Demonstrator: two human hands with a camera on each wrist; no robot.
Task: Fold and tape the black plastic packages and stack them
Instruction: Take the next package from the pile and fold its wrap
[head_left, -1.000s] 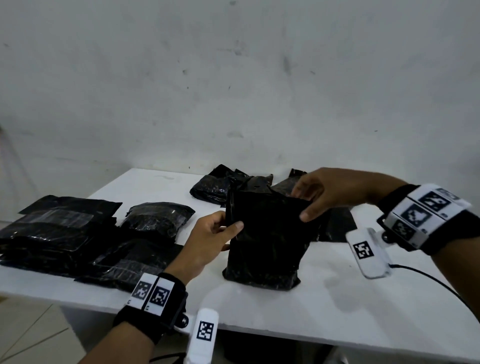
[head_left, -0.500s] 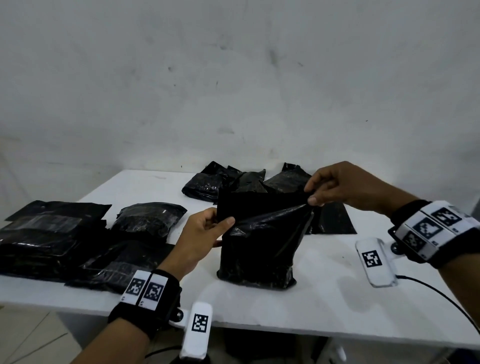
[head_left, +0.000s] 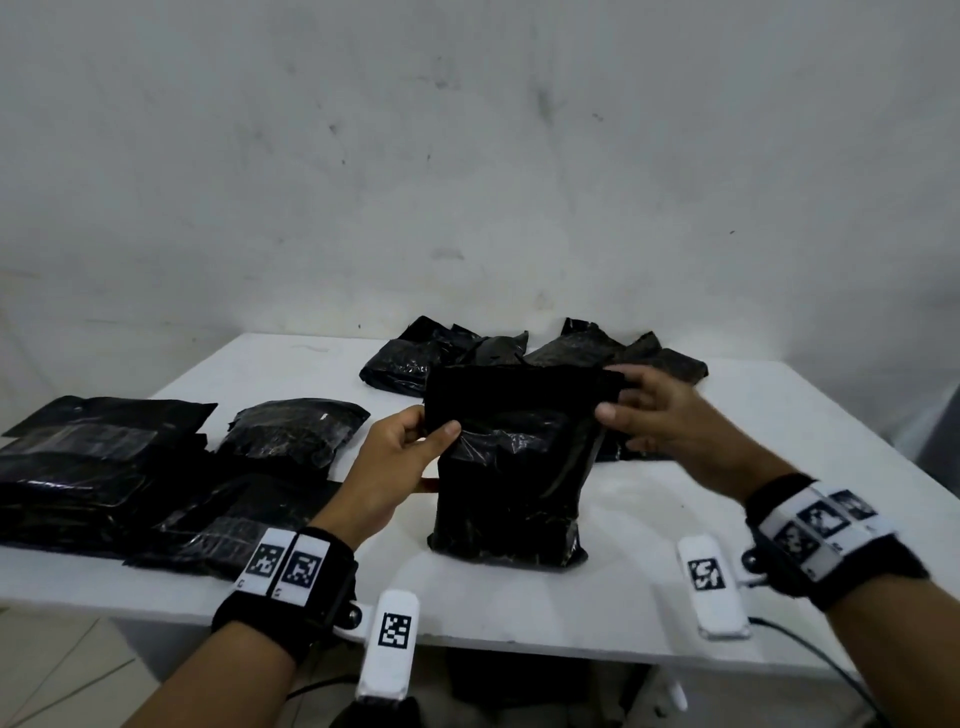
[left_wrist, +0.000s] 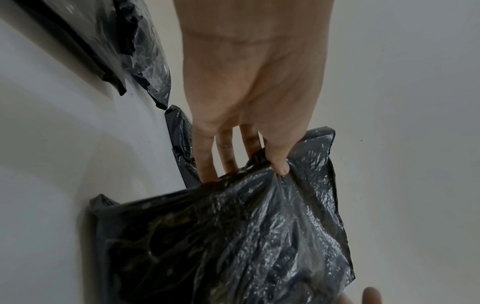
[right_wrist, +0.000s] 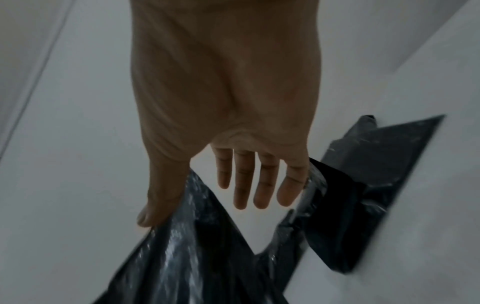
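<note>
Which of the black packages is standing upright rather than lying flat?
The black package at the table's middle, held at its top by the left hand and right hand; the rest lie flat.

Left hand (head_left: 397, 457) pinches the upright black package (head_left: 511, 467) at its top left edge, right hand (head_left: 660, 415) grips the top right. Finished packages (head_left: 104, 467) lie stacked on the desk (head_left: 675, 499) at left, more bags (head_left: 519, 348) behind.
</note>
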